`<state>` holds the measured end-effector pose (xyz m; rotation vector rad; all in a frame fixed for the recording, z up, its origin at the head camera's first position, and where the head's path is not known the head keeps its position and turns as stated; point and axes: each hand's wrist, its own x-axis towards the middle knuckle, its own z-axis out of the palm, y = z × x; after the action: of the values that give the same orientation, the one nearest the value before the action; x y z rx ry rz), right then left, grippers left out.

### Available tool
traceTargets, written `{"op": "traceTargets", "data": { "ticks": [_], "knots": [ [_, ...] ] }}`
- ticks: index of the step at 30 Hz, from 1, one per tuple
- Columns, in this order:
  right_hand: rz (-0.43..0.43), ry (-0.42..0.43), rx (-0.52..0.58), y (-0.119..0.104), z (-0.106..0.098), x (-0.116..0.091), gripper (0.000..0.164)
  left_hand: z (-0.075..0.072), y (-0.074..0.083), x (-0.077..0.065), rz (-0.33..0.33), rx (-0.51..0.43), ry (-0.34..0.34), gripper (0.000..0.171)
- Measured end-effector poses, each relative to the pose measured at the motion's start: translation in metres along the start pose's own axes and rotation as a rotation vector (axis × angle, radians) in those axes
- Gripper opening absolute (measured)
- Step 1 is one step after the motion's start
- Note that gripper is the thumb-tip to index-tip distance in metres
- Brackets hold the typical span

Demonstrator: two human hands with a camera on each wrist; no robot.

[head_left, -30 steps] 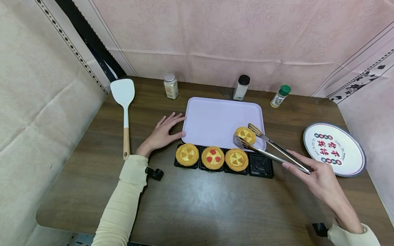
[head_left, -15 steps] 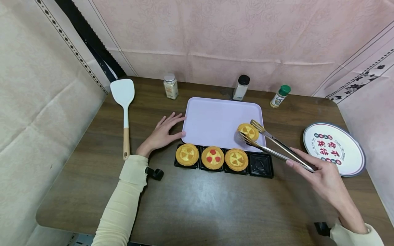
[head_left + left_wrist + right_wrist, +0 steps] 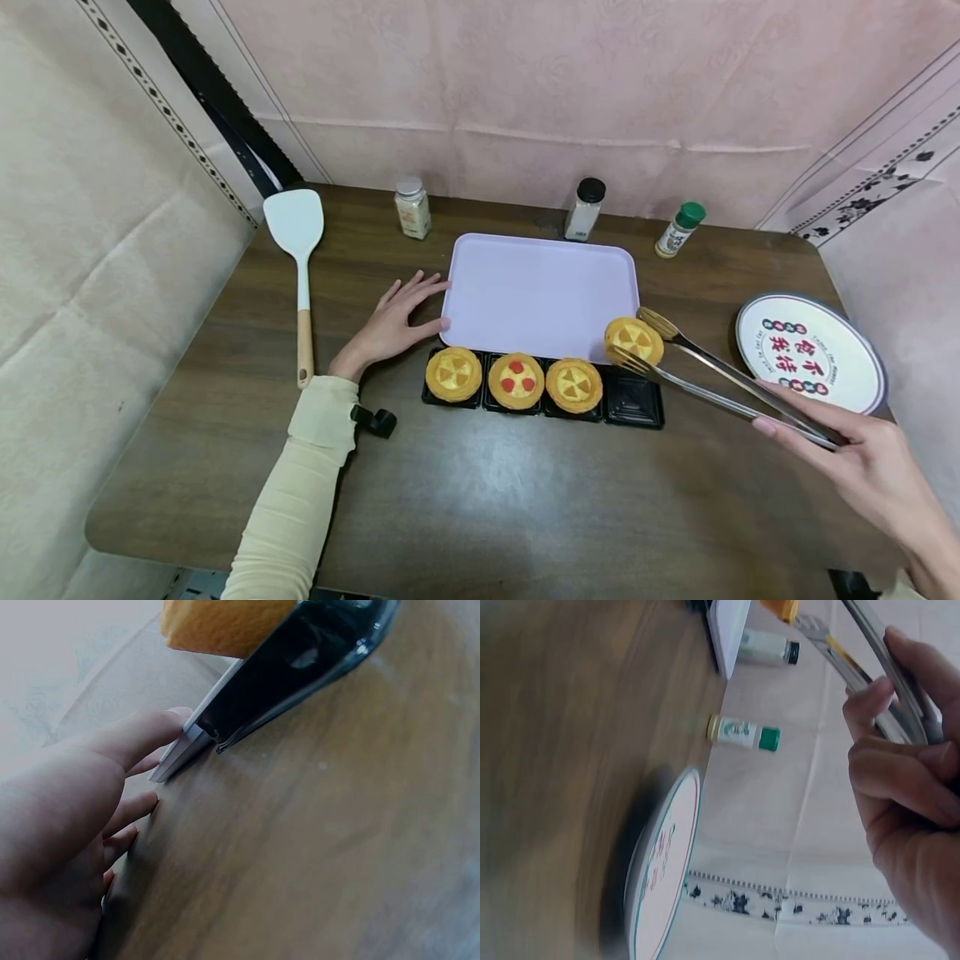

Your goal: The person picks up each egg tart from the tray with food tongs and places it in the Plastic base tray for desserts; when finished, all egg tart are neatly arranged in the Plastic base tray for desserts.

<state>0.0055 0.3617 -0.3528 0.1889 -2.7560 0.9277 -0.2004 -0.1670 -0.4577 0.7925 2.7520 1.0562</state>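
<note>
My right hand (image 3: 862, 450) grips metal tongs (image 3: 738, 390), whose fork-like tips pinch a round yellow tart (image 3: 634, 340). In the head view that tart overlaps the lower right corner of the lavender tray (image 3: 540, 292). In the right wrist view it shows only as an orange sliver at the top. My left hand (image 3: 390, 325) lies with fingers spread at the tray's left edge, thumb at its rim in the left wrist view. A black four-section holder (image 3: 634, 400) lies along the tray's front, bearing three tarts; the middle one (image 3: 516, 382) has red pieces. Its rightmost section is bare.
A round white plate (image 3: 825, 333) with red lettering lies at the right. Behind the tray stand a grey-capped jar (image 3: 413, 212), a black-capped bottle (image 3: 584, 212) and a green-capped bottle (image 3: 678, 232). A white spatula (image 3: 302, 275) with a wooden handle lies far left.
My right hand and the tongs have moved right, drawing the pinched tart from over the tray to its lower right corner. The left hand has stayed at the tray edge.
</note>
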Motion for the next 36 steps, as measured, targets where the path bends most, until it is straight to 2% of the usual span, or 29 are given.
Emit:
{"op": "traceTargets", "data": {
  "ticks": [9,16,22,29,36],
  "knots": [
    [-0.071,-0.095,0.033,0.009,-0.006,-0.021,0.054,-0.002,-0.003,0.000,-0.009,-0.002,0.009,0.062],
    [-0.113,-0.079,0.013,0.013,-0.004,-0.027,0.055,-0.001,-0.003,0.000,-0.008,0.001,0.013,0.062],
    [-0.113,-0.074,0.006,0.019,-0.002,-0.031,0.055,-0.001,-0.003,0.001,-0.011,0.001,0.008,0.062],
    [-0.062,-0.081,0.015,0.024,0.001,-0.034,0.055,0.000,-0.002,0.002,-0.008,-0.001,0.003,0.062],
    [-0.050,-0.084,0.017,0.026,0.003,-0.036,0.055,0.000,-0.001,0.002,-0.008,0.000,0.001,0.062]
  ]
}}
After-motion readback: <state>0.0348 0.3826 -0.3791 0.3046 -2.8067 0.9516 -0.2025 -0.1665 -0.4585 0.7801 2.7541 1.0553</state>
